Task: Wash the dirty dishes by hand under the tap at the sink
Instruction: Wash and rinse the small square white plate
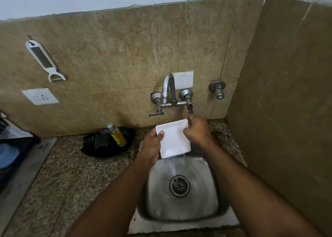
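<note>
The white plate [175,139] is wet, so it could slip. It is square and smooth, and water runs off its near edge into the sink [203,166] below. If the hands let go even a little, the plate may drop into the metal sink and chip or crack. The plate is also tilted, so water could splash off it onto the counter [59,166] or onto the person. The tap [168,87] sits on the wall just above, and the plate could bump its handles if lifted too high.

The left hand [152,145] grasps the plate's left edge, with the thumb on top and the fingers hidden under it. The right hand [196,130] rests on the plate's right side near the far corner, fingers curled on the edge. It looks like it is rubbing or holding there, but I cannot tell which. Both arms reach forward over the sink, and the plate is held between the hands, up in the air, under the tap.

A yellow soap bottle [117,135] lies on something dark on the counter to the left, well apart from the hands.
</note>
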